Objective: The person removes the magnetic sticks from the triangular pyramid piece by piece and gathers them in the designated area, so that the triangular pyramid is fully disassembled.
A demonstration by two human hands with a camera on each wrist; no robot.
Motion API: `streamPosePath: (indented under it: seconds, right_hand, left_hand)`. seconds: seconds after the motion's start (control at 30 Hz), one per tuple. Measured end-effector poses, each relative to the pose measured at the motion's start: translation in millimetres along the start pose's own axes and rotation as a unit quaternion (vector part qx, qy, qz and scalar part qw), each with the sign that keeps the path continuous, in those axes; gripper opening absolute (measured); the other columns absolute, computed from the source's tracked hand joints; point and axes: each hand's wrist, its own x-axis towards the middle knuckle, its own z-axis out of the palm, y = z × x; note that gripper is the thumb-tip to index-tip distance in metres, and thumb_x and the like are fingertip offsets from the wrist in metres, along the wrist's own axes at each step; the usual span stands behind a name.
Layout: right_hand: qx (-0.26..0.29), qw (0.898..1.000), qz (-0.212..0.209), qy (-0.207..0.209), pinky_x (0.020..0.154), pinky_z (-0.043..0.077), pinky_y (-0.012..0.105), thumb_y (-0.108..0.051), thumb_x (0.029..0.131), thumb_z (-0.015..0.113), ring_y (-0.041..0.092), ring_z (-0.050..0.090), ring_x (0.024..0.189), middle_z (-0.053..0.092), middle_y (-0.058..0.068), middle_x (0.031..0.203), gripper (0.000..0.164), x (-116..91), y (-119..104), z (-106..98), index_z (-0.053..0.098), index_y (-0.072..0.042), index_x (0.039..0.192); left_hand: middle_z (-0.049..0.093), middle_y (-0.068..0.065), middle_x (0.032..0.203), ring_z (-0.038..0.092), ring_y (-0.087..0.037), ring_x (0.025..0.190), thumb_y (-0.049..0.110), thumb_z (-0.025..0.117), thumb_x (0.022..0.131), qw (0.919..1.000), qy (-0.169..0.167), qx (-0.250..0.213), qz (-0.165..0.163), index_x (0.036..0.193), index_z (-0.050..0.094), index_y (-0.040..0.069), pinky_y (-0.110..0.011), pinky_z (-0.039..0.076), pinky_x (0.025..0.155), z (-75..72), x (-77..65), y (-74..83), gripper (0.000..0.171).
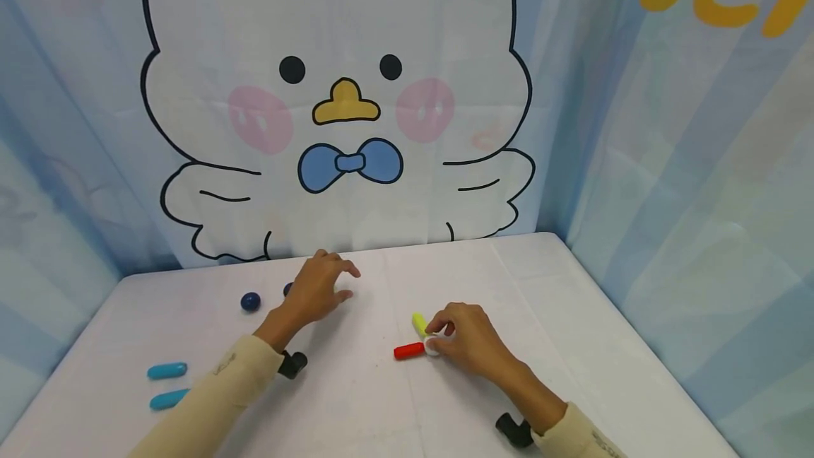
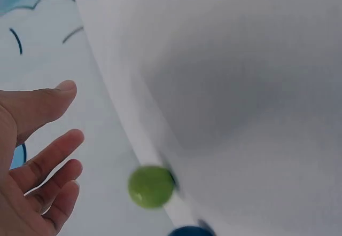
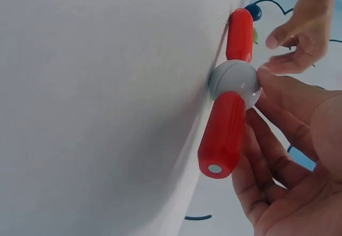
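My right hand [image 1: 467, 341] pinches a white ball [image 3: 235, 82] between thumb and fingers, low over the table. Two red rods [image 3: 222, 134] stick out from opposite sides of that ball in the right wrist view; from the head, one red rod [image 1: 409, 351] shows. A yellow-green rod [image 1: 419, 323] lies close to the ball, by the fingertips. My left hand [image 1: 316, 290] hovers over the far part of the table, fingers loosely bent, holding nothing. A green ball [image 2: 151, 187] appears near it in the left wrist view, hidden behind the hand from the head.
On the left of the white table [image 1: 356, 401] lie two light-blue rods [image 1: 167, 371], one partly behind the left sleeve. A dark blue ball [image 1: 251, 302] sits farther back, with another [image 1: 288, 289] partly behind the left hand. Printed curtains [image 1: 343, 210] enclose the back and sides.
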Motion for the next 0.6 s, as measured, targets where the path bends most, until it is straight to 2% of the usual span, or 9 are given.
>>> streamPosePath:
  seconds: [0.2, 0.37, 0.6]
  right_hand:
    - [0.019, 1.0, 0.0, -0.015, 0.069, 0.05, 0.02, -0.012, 0.084, 0.09, 0.009, 0.059, 0.079, 0.072, -0.008, 0.088, 0.013, -1, 6, 0, 0.082, -0.018, 0.093]
    - [0.024, 0.999, 0.01, -0.024, 0.07, 0.05, 0.02, -0.014, 0.083, 0.091, 0.009, 0.059, 0.077, 0.073, -0.008, 0.087, 0.015, 0, 8, 0, 0.082, -0.019, 0.094]
    - [0.033, 0.999, 0.021, -0.024, 0.07, 0.052, 0.022, -0.017, 0.083, 0.091, 0.009, 0.061, 0.076, 0.076, -0.008, 0.088, 0.014, 1, 10, -1, 0.08, -0.022, 0.091]
  left_hand:
    - [0.077, -0.007, 0.117, 0.061, -0.026, 0.112, 0.02, 0.087, 0.09, 0.9971, -0.052, -0.045, 0.032, 0.117, 0.08, 0.016, -0.046, 0.055, 0.099, 8.0, -13.5, 29.5, 0.028]
    - [0.077, -0.003, 0.107, 0.065, -0.023, 0.105, 0.022, 0.082, 0.094, 0.9864, -0.104, -0.101, 0.078, 0.115, 0.079, 0.014, -0.043, 0.057, 0.094, 14.3, -22.9, 48.8, 0.023]
    - [0.075, 0.005, 0.098, 0.066, -0.015, 0.093, 0.024, 0.082, 0.095, 0.9728, -0.15, -0.128, 0.122, 0.111, 0.078, 0.017, -0.03, 0.052, 0.083, 26.6, -28.3, 65.6, 0.018]
